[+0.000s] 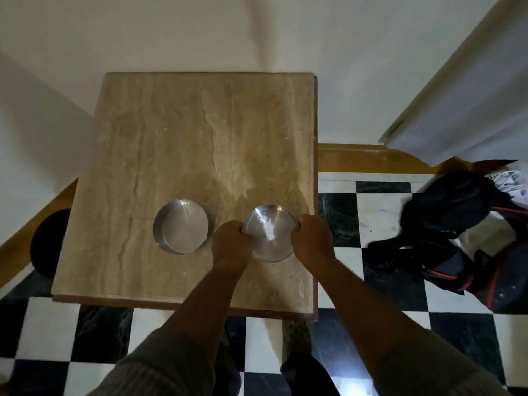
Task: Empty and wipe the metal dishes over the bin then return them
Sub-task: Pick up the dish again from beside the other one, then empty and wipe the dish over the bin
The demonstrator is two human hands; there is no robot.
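Two round metal dishes sit on a beige stone table (177,132). The left dish (181,226) stands alone, untouched. The right dish (268,232) holds a streak of white powder or crumbs. My left hand (232,243) grips its left rim and my right hand (313,238) grips its right rim. The dish looks level, on or just above the tabletop; I cannot tell which.
A dark round object (47,242), possibly a bin, stands on the floor left of the table, partly hidden by it. A black and red bag (457,232) lies on the checkered floor at right, below a white door (471,95). Walls close the back.
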